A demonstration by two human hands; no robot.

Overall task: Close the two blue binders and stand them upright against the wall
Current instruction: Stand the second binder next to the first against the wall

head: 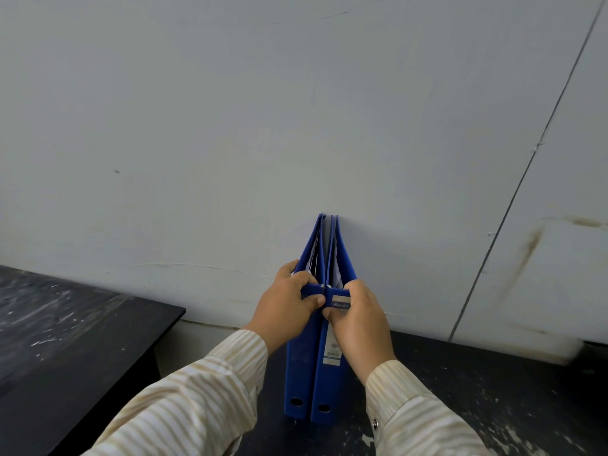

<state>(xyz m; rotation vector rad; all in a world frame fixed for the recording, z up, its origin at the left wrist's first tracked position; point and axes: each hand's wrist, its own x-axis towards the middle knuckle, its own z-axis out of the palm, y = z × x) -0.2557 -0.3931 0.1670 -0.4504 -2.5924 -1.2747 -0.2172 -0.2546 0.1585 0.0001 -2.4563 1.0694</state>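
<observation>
Striped sleeves [210,390] frame both binders [316,357], closed and upright on the dark table [460,390], far edges at the wall [230,126]. Left hand [283,304] and right hand [357,319] each pinch a spine top; next I should let go gently.

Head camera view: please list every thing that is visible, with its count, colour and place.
Blue ring binders: two, blue, closed, upright side by side on the right table; left binder, right binder, far edges at the wall.
Pale painted wall: one, grey-white, behind.
Dark tables: two, black, scuffed; left table, right table.
Striped shirt sleeves: two, cream, bottom; left sleeve, right sleeve.
Hands: left hand grips left binder's top, right hand grips right binder's.
</observation>
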